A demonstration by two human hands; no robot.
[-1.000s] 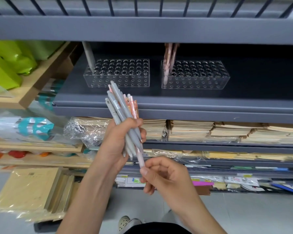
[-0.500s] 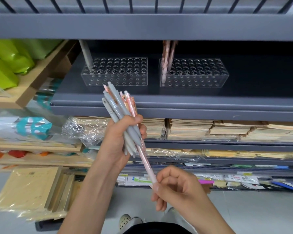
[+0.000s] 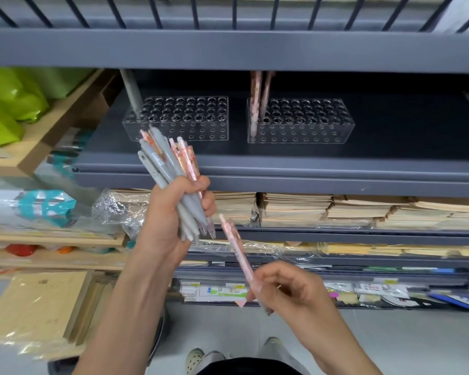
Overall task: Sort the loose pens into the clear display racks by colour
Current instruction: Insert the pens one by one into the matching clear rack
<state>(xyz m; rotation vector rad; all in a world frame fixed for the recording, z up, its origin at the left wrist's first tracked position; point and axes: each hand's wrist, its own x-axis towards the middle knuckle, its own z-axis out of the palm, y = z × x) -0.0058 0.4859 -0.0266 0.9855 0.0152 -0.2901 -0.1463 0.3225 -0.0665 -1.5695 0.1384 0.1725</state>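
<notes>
Right now the right grip [image 3: 290, 288] pinches a single pink pen [image 3: 236, 250] near its lower end, fingers curled round it; the pen is tilted up and to the left, and its top end sits just beside the left grip's knuckles, contact unclear. The left grip [image 3: 173, 212] is clenched round a bundle of pens [image 3: 168, 163], mostly grey with a few pink-orange ones on the right side, fanned up-left, tips poking out below the fist. Both hands are held in front of a grey shelf [image 3: 282, 163], below its edge. On that shelf stand two clear racks side by side, apart from each other: the left rack [image 3: 201, 133] has one grey pen [image 3: 132, 93] standing in its back-left corner, leaning slightly; the right rack [image 3: 309, 133] has two pink patterned pens [image 3: 257, 98] at its left end, all other holes open. Under the shelf are stacks of kraft notebooks [image 3: 295, 209], some wrapped in plastic. Far left, green bags [image 3: 8, 104] on a wooden shelf, with a teal packaged item [image 3: 45, 207] below them. At the bottom edge, a shoe [image 3: 194, 358] on the grey floor
</notes>
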